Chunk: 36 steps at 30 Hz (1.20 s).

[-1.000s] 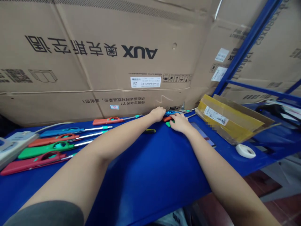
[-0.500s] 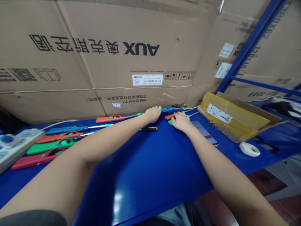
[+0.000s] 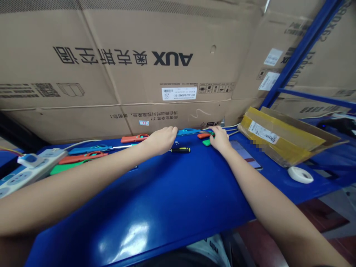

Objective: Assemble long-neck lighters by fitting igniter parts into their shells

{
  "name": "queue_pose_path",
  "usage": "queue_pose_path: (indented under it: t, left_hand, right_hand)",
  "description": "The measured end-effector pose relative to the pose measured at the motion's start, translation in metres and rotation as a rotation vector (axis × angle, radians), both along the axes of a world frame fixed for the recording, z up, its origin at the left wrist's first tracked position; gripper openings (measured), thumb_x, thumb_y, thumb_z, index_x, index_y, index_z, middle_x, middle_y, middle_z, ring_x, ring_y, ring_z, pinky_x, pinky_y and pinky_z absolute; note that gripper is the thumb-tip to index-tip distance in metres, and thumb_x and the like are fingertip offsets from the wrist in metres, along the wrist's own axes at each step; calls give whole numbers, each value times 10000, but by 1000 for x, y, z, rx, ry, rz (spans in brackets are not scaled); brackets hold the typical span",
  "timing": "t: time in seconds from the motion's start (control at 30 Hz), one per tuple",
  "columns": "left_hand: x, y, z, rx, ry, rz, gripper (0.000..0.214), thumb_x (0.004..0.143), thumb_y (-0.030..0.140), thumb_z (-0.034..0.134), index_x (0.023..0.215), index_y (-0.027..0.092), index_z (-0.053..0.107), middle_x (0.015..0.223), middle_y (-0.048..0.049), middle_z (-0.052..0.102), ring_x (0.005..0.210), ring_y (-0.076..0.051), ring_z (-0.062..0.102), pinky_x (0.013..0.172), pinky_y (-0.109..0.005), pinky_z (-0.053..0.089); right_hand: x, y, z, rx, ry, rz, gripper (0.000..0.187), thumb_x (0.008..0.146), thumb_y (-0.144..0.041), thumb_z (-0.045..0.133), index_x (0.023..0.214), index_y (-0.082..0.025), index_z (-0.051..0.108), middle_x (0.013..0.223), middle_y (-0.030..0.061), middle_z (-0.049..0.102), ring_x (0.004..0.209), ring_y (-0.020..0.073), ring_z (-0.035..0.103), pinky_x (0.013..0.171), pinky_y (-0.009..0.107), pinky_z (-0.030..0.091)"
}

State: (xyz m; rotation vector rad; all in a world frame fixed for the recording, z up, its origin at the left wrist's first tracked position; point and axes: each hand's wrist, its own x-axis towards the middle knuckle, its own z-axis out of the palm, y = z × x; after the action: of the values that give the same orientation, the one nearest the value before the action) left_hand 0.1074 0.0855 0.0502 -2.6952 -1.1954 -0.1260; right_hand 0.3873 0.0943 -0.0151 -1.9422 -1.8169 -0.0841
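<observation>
My left hand [image 3: 162,140] is closed around the left end of a blue long-nosed lighter [image 3: 189,132] at the back of the blue table. My right hand [image 3: 221,141] bends its fingers down over the lighters by the carton wall; what its fingertips grip is hidden. Beside its thumb lie the handles of an orange lighter [image 3: 204,136] and a green lighter [image 3: 206,142]. A black and yellow screwdriver [image 3: 181,150] rests just right of my left hand. Farther left are a red-orange lighter [image 3: 133,138] and a blue lighter [image 3: 90,149], with others partly behind my left forearm.
A large cardboard carton [image 3: 139,81] stands along the back. On the left is a white power strip [image 3: 36,170]. At right are a phone [image 3: 247,155], an open cardboard box [image 3: 278,137] with yellow tape and a white oval object [image 3: 300,174]. A blue frame post [image 3: 300,55] slants behind them.
My left hand has shifted left along the back of the table, and the blue lighter at its fingers has moved with it. My right hand's fingers have changed position above the green lighter.
</observation>
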Motion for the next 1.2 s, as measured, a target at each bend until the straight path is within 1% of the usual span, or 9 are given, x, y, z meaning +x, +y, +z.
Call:
queue_pose_path:
  t: [0.1,0.17,0.3,0.43,0.6,0.8,1.03,1.1,1.2]
  left_hand:
    - [-24,-26,-1,-15,10,9,269,918,74,364,1119,89,542,1062,-201,646,982,-322,647,849,-433,511]
    - [-44,-47,-5,-32,6,20,252,928,122,373,1118,96,536,1038,-195,655,977,-331,653,836,-435,518]
    - [-77,-90,-18,-117,-100,68,270,996,318,381,1139,141,526,1033,-153,667,943,-315,672,829,-434,528]
    - [-89,-116,-33,-252,-203,87,355,1020,479,374,1138,184,534,1068,-117,670,958,-296,676,835,-418,528]
    - [-96,-119,-46,-287,-229,20,331,1025,454,389,1150,192,549,1105,-101,638,989,-272,649,866,-401,523]
    - [-98,-119,-47,-274,-266,46,332,988,449,491,1194,209,593,1160,-102,600,1046,-282,619,923,-429,518]
    - [-96,-120,-41,-431,-418,97,328,994,440,473,1144,227,672,1135,-70,677,1065,-265,639,946,-404,510]
    - [-99,-115,-43,-456,-483,86,302,986,376,470,1135,219,680,1109,-60,709,1019,-246,666,907,-368,520]
    - [-102,-108,-48,-496,-595,160,327,975,399,489,1206,230,649,1075,-33,740,741,-185,676,713,-316,541]
  right_hand:
    - [0,-6,15,-32,-37,165,283,861,-204,549,1082,-207,726,1193,137,671,1156,345,553,978,516,436]
    - [-4,-15,27,-87,-60,339,201,859,-240,595,993,-206,741,1119,106,705,1106,300,584,979,437,438]
    - [-23,-41,43,-282,-76,643,77,817,-250,655,814,-209,720,857,32,722,795,201,638,734,295,464]
    - [-43,-64,49,-440,-81,789,93,780,-284,694,731,-208,671,750,1,685,632,157,575,586,267,391]
    - [-54,-74,51,-614,-60,862,124,828,-328,655,793,-209,640,758,-6,638,641,146,543,575,256,377]
    - [-58,-75,49,-536,-46,964,124,858,-339,665,845,-219,692,1017,39,629,912,186,607,833,295,476]
    - [-82,-88,46,-522,90,979,415,839,-442,732,1172,-215,631,1012,37,655,895,179,613,789,285,501]
    - [-90,-90,42,-462,137,973,456,853,-487,715,1203,-214,613,965,33,663,861,176,621,766,285,504]
    - [-100,-90,34,-345,130,915,297,954,-418,602,1165,-210,630,947,40,704,830,176,648,754,295,500]
